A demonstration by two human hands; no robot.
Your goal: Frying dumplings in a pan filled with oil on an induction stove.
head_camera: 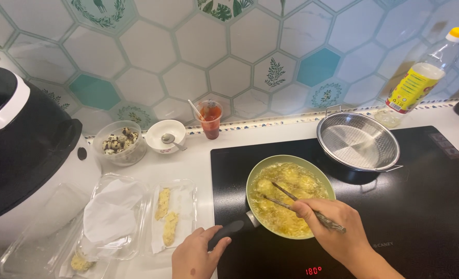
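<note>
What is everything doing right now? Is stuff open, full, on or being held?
frying pan: on cooktop, full of bubbling oil
pan handle: gripped by left hand
chopsticks: held by right hand, tips in pan
cooktop: on, red display lit
strainer: empty
oil bottle: capped, nearly empty
plastic tray: open, two breaded pieces

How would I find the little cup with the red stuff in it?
Look along the hexagon-tiled wall behind the white counter. Just left of the black cooktop stands a small clear cup of red liquid. Its neighbours, a white bowl and tub of speckled eggs, aren't red.
</note>
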